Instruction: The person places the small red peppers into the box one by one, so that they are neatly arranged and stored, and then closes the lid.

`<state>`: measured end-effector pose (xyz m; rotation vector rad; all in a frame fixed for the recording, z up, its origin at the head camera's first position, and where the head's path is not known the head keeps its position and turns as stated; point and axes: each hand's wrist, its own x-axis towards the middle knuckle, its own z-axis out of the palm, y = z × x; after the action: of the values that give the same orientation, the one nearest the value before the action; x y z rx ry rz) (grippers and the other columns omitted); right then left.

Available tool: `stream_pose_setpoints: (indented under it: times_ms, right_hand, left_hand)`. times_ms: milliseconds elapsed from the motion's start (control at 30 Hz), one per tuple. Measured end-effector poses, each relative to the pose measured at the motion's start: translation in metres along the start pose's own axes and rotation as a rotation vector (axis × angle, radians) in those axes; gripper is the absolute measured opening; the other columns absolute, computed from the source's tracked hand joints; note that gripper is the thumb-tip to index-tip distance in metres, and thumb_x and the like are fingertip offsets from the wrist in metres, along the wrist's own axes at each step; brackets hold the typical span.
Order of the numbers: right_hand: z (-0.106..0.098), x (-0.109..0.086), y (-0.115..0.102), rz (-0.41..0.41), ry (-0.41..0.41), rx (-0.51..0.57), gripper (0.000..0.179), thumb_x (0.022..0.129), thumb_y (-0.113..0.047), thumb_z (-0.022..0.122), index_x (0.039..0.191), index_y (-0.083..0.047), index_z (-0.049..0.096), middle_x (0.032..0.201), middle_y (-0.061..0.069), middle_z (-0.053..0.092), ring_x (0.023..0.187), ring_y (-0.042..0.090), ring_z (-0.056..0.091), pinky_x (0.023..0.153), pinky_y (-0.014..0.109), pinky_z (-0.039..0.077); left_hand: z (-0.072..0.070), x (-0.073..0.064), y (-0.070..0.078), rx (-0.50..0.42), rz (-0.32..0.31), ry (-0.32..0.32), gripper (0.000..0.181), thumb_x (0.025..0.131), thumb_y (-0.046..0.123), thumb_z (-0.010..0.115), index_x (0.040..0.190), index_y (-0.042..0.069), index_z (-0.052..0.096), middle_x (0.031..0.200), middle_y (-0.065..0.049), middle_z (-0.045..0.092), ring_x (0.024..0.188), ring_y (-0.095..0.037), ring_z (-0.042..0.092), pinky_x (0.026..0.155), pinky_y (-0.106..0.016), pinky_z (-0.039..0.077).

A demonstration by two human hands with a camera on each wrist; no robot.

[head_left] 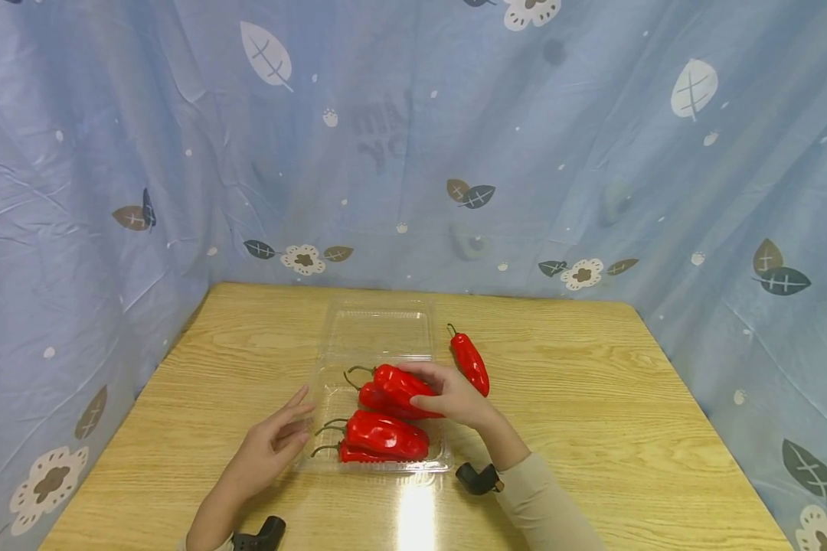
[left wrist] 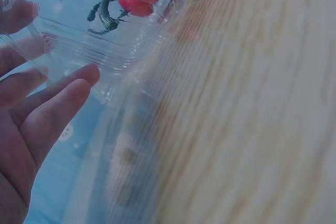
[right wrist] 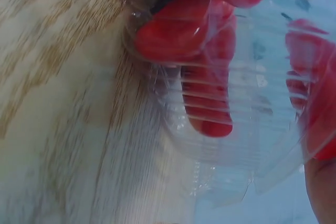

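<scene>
A clear plastic clamshell box (head_left: pixel 436 464) lies unfolded on the table, its lid (head_left: pixel 379 333) spread out at the back. Several long red peppers with green stems fill its base, among them a pepper (head_left: pixel 386 435) at the front. My right hand (head_left: pixel 455 394) grips another red pepper (head_left: pixel 401 384) at the rear of the base, thumb in front and fingers behind, over a further pepper (head_left: pixel 377 401). At the box's left side is my left hand (head_left: pixel 262 455), fingers loosely extended; in the left wrist view its fingertips (left wrist: pixel 89 74) are by the clear wall.
One loose red pepper (head_left: pixel 470 363) lies on the wooden table (head_left: pixel 579 413), right of the box. A blue patterned curtain (head_left: pixel 400 153) hangs behind the table and along both sides. Black wrist devices (head_left: pixel 478 479) sit at both wrists.
</scene>
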<state>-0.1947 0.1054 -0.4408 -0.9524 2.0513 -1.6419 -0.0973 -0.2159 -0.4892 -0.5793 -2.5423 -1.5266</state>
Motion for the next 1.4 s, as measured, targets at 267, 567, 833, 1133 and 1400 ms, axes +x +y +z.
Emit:
stream_pose_setpoints:
  times_ms: [267, 567, 833, 1133, 1400]
  right_hand:
    - [0.005, 0.004, 0.000, -0.021, -0.029, -0.086, 0.049, 0.087, -0.004, 0.064, 0.135, -0.006, 0.051, 0.132, 0.012, 0.057, 0.117, 0.026, 0.056, 0.094, 0.026, 0.050]
    - [0.011, 0.010, -0.001, 0.019, -0.077, -0.190, 0.050, 0.086, -0.004, 0.065, 0.134, -0.006, 0.052, 0.129, 0.012, 0.059, 0.114, 0.024, 0.056, 0.092, 0.025, 0.050]
    - [0.019, 0.009, -0.023, 0.025, -0.104, -0.225, 0.047, 0.085, 0.004, 0.062, 0.131, 0.004, 0.052, 0.126, 0.020, 0.059, 0.111, 0.030, 0.058, 0.093, 0.032, 0.051]
    - [0.018, 0.015, 0.005, 0.047, -0.131, -0.237, 0.050, 0.085, -0.001, 0.065, 0.133, -0.008, 0.054, 0.129, 0.009, 0.060, 0.113, 0.022, 0.057, 0.098, 0.038, 0.049]
    - [0.017, 0.015, 0.005, 0.116, -0.152, -0.256, 0.048, 0.086, -0.006, 0.065, 0.132, -0.014, 0.056, 0.129, 0.003, 0.060, 0.111, 0.018, 0.057, 0.095, 0.025, 0.047]
  left_hand:
    - [0.000, -0.001, -0.003, -0.013, -0.005, -0.016, 0.041, 0.095, 0.012, 0.058, 0.133, 0.000, 0.051, 0.154, -0.019, 0.027, 0.107, -0.034, 0.062, 0.085, -0.017, 0.053]
    - [0.000, 0.000, -0.003, -0.007, -0.004, -0.017, 0.040, 0.095, 0.012, 0.058, 0.133, 0.000, 0.051, 0.154, -0.019, 0.027, 0.108, -0.035, 0.062, 0.085, -0.015, 0.052]
    - [0.000, 0.000, -0.001, -0.002, 0.012, -0.013, 0.040, 0.095, 0.009, 0.058, 0.132, -0.001, 0.051, 0.152, -0.021, 0.028, 0.107, -0.035, 0.062, 0.084, -0.016, 0.053]
    - [0.000, 0.000, 0.002, 0.009, 0.020, 0.004, 0.039, 0.093, 0.007, 0.059, 0.131, -0.003, 0.052, 0.151, -0.023, 0.030, 0.104, -0.036, 0.063, 0.083, -0.019, 0.054]
    - [-0.001, 0.000, 0.002, -0.003, 0.003, -0.010, 0.040, 0.093, 0.007, 0.059, 0.132, -0.001, 0.051, 0.152, -0.021, 0.028, 0.106, -0.035, 0.062, 0.084, -0.016, 0.052]
